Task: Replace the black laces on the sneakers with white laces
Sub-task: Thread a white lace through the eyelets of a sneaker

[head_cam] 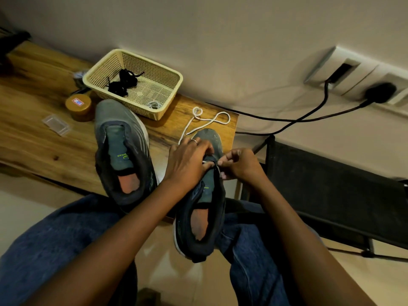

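Two grey sneakers are in view, both without black laces. One sneaker [123,151] lies on the wooden worktop [33,120], just in front of the basket [132,82], toe towards it. The other sneaker [203,206] sits to the right of the first, heel over the person's lap and toe on the worktop edge.

Both hands work at the second sneaker's eyelets. The left hand [189,161] wears one ring and curls over the upper, its grip closed on the sneaker's upper. The right hand [239,164] pinches a short bit of white lace [206,121] at the eyelet row. That one white lace trails away from the hands over the worktop, right of the basket, in two loops.

In the basket lies one bundle of black laces [123,81] and, at its near corner, one coiled white lace [153,105]. Left of the basket stand one gold jar [79,107] and one clear plastic case [56,124]. Two black cables [309,115] run from the wall sockets right of the basket.
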`<control>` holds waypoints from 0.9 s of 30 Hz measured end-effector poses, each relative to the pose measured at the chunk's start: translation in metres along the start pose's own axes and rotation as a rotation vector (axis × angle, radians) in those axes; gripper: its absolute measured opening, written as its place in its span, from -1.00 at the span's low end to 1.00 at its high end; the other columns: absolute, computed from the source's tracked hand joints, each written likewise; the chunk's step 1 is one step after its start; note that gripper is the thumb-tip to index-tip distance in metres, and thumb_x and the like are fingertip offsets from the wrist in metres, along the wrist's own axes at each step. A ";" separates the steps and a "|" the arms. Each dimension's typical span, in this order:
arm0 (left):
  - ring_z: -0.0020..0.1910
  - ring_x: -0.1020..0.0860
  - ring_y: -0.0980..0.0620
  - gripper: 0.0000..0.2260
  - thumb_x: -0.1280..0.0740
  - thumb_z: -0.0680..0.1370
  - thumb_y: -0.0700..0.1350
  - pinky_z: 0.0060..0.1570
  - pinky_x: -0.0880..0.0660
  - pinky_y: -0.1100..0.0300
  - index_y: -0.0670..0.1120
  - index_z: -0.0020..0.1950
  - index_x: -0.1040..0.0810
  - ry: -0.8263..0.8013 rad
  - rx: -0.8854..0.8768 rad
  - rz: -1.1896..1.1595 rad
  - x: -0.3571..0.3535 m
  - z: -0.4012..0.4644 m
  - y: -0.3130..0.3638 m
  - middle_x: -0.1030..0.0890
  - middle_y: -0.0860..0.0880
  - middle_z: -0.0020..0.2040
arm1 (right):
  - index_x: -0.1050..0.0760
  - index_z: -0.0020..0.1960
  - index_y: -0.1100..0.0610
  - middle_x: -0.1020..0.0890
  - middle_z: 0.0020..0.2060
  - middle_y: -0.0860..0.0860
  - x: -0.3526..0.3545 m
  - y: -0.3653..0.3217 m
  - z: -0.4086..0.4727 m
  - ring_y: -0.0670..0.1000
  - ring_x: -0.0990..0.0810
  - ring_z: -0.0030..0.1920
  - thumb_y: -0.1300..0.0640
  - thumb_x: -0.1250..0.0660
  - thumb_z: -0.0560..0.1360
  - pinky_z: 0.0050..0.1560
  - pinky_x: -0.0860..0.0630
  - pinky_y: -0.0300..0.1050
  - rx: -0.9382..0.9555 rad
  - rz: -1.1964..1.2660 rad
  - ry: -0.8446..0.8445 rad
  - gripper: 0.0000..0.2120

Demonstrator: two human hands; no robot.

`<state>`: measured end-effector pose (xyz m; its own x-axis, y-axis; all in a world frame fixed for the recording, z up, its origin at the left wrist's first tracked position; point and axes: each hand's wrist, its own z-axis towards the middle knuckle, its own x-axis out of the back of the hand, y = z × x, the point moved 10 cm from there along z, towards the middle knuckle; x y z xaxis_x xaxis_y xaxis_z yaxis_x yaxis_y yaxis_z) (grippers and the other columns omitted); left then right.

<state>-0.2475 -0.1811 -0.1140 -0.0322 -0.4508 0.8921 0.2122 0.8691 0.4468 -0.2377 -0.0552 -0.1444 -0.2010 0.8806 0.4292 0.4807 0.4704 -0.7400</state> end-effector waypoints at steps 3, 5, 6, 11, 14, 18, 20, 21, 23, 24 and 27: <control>0.24 -0.37 0.02 -0.76 -0.37 0.49 0.08 0.07 -0.25 0.08 0.10 0.13 -0.51 -0.026 0.012 0.014 0.000 0.001 -0.002 -0.51 0.07 0.16 | -0.42 -0.19 0.23 -0.53 -0.36 0.14 0.000 0.002 0.001 0.01 -0.53 -0.43 0.37 -0.17 0.58 -0.33 -0.58 -0.17 -0.017 -0.001 0.025 -0.81; 0.23 -0.38 0.02 -0.76 -0.38 0.48 0.10 0.07 -0.25 0.07 0.11 0.12 -0.52 -0.039 0.030 0.014 0.000 0.002 -0.006 -0.51 0.08 0.15 | -0.35 -0.19 0.23 -0.51 -0.32 0.19 0.006 0.007 0.004 0.09 -0.54 -0.39 0.41 -0.10 0.59 -0.34 -0.60 -0.10 -0.085 0.197 0.060 -0.79; 0.22 -0.38 0.02 -0.76 -0.39 0.48 0.10 0.08 -0.26 0.07 0.12 0.12 -0.52 -0.044 0.040 0.011 0.001 0.002 -0.008 -0.52 0.08 0.15 | -0.33 -0.17 0.24 -0.51 -0.29 0.22 0.010 0.009 0.005 0.14 -0.56 -0.36 0.41 -0.07 0.59 -0.36 -0.61 -0.07 -0.104 0.291 0.080 -0.79; 0.25 -0.35 0.02 -0.74 -0.39 0.48 0.11 0.10 -0.22 0.06 0.12 0.13 -0.51 -0.088 0.033 0.014 0.003 0.004 -0.008 -0.50 0.07 0.19 | -0.35 0.10 0.22 -0.53 -0.20 0.17 0.004 -0.004 0.001 0.10 -0.58 -0.34 0.26 -0.20 0.60 -0.41 -0.59 -0.10 0.022 0.054 0.006 -0.91; 0.29 -0.30 -0.01 -0.67 -0.42 0.43 0.15 0.15 -0.25 0.03 0.11 0.13 -0.47 -0.111 0.079 0.030 0.005 0.003 -0.012 -0.43 0.03 0.25 | -0.46 -0.01 0.17 -0.59 -0.12 0.18 -0.002 -0.017 0.000 0.10 -0.60 -0.23 0.25 -0.32 0.54 -0.34 -0.59 -0.11 0.155 -0.160 0.014 -0.95; 0.24 -0.41 -0.11 -0.41 -0.46 0.36 0.23 0.08 -0.41 -0.01 -0.04 0.23 -0.35 -0.108 0.311 0.006 0.016 -0.004 -0.036 -0.43 -0.09 0.23 | -0.47 -0.25 0.05 -0.61 -0.20 0.08 0.001 -0.018 0.002 0.10 -0.62 -0.11 0.24 -0.36 0.51 -0.04 -0.59 0.12 0.174 -0.308 0.085 -0.81; 0.18 -0.49 -0.16 -0.34 -0.40 0.37 0.31 0.02 -0.43 0.01 -0.09 0.26 -0.34 -0.175 0.401 0.024 0.013 -0.009 -0.048 -0.50 -0.12 0.20 | -0.47 -0.23 0.08 -0.59 -0.20 0.06 0.008 -0.019 0.002 0.10 -0.60 -0.10 0.26 -0.30 0.53 0.01 -0.57 0.13 0.183 -0.306 0.148 -0.82; 0.16 -0.52 -0.17 -0.33 -0.37 0.37 0.35 -0.01 -0.43 0.03 -0.09 0.26 -0.36 -0.208 0.421 0.051 0.011 -0.010 -0.051 -0.53 -0.13 0.19 | -0.47 -0.20 0.11 -0.59 -0.19 0.07 0.016 -0.020 0.002 0.09 -0.59 -0.10 0.27 -0.27 0.54 0.00 -0.56 0.12 0.182 -0.286 0.210 -0.84; 0.15 -0.53 -0.18 -0.31 -0.32 0.37 0.40 -0.01 -0.43 0.05 -0.10 0.25 -0.40 -0.244 0.437 0.086 0.009 -0.012 -0.054 -0.55 -0.14 0.18 | -0.47 -0.18 0.08 -0.59 -0.16 0.07 0.032 -0.021 0.001 0.03 -0.57 -0.12 0.24 -0.27 0.56 -0.07 -0.55 0.01 0.186 -0.250 0.306 -0.84; 0.16 -0.53 -0.18 -0.30 -0.32 0.37 0.41 0.01 -0.44 0.04 -0.10 0.26 -0.41 -0.251 0.438 0.091 0.009 -0.012 -0.054 -0.55 -0.14 0.19 | -0.47 -0.19 0.05 -0.58 -0.14 0.05 0.032 -0.023 0.002 0.00 -0.56 -0.11 0.21 -0.30 0.55 -0.09 -0.53 -0.05 0.212 -0.245 0.303 -0.85; 0.17 -0.52 -0.17 -0.31 -0.31 0.38 0.40 0.04 -0.44 0.03 -0.10 0.28 -0.38 -0.260 0.441 0.081 0.009 -0.012 -0.052 -0.54 -0.14 0.21 | -0.48 -0.14 -0.05 -0.46 0.03 0.01 0.012 -0.024 0.003 0.00 -0.41 0.15 0.06 -0.39 0.49 0.14 -0.43 0.05 0.242 -0.428 0.174 -0.91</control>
<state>-0.2467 -0.2327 -0.1304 -0.2867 -0.3617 0.8871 -0.2056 0.9276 0.3118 -0.2548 -0.0558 -0.1230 -0.1817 0.5933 0.7842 0.1709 0.8044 -0.5689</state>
